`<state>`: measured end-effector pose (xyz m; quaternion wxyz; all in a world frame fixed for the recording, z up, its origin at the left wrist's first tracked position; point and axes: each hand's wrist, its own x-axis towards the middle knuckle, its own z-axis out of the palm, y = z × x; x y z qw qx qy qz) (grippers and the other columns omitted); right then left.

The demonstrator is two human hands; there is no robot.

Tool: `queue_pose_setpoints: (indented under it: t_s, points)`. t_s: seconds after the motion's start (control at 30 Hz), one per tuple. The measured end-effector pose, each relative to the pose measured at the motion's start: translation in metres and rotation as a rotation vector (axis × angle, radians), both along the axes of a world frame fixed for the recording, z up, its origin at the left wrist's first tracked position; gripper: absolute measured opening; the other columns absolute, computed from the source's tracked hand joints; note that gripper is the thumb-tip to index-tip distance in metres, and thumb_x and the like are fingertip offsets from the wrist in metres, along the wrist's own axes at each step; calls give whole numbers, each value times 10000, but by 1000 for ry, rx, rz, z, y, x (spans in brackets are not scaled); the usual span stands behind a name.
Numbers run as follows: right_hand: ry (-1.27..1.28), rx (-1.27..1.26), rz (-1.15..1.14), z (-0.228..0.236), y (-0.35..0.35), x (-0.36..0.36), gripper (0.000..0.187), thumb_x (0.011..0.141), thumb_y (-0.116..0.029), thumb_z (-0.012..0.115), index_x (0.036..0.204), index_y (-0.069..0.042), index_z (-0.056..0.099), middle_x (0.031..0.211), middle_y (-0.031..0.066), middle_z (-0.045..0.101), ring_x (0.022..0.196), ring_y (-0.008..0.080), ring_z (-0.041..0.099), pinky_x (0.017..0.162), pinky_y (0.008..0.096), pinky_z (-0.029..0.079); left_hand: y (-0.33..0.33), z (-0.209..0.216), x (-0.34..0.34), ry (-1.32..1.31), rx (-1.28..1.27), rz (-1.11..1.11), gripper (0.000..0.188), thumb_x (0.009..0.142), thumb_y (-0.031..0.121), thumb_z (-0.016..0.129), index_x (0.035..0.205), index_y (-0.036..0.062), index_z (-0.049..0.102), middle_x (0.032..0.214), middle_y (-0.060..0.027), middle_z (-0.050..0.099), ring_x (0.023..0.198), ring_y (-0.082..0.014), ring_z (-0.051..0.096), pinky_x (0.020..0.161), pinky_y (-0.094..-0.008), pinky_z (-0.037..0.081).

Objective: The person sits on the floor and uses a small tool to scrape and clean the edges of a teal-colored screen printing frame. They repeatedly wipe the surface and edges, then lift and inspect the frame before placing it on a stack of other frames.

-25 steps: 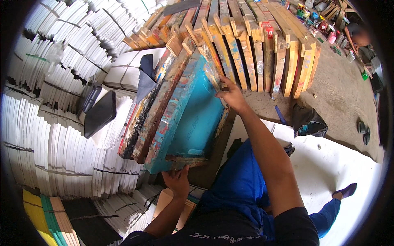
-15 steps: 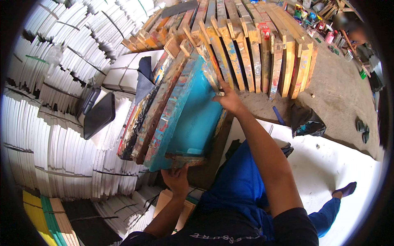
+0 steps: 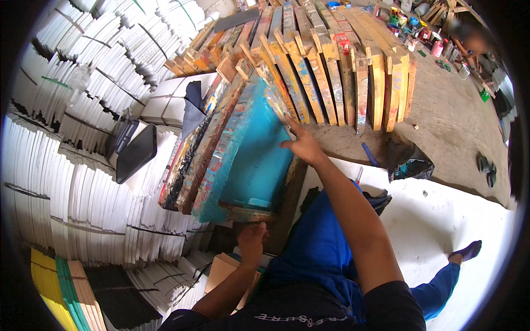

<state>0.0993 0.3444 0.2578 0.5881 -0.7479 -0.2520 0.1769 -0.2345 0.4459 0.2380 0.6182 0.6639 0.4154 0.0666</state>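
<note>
A wooden screen printing frame with teal mesh leans upright at a tilt in front of me, its borders smeared with old paint. My right hand grips its right-hand border, thumb on the inner side and fingers at the outer edge. Just beneath the lower border is my left hand, its fingers curled in, the topmost ones at the wood; nothing shows inside them. Directly left of the teal frame stand other paint-crusted frames, packed close against it.
A long row of wooden frames stands behind. Stacks of strapped white sheets fill the left, with a black flat case on them. A white board and black plastic bag lie right. Another person sits far right.
The teal frame's lower end has shifted slightly up, toward the other frames. My left hand has slid right along its lower border and curled its fingers. My right hand still grips the side.
</note>
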Motion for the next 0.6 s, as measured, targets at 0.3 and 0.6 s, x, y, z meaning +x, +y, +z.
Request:
queue_pose_setpoints:
  t_s: [0.3,0.6]
  points:
    - [118,117,-148,-33,-65,-33,815,846,-112,824,1577,-85,465,1476,207,609,1364,303,581,1157,398,433,-61,18,63,-165,-200,-288,352,1051,345,684,901,29,640,835,-25,638,750,-106,618,690,-284,527]
    - [281,142,-204,-33,-124,-59,215,922,-163,798,1058,-1,756,800,67,701,727,187,650,701,369,535,-97,31,80,-209,-284,-289,253,1047,304,688,999,58,654,867,-8,633,732,-112,609,714,-293,520]
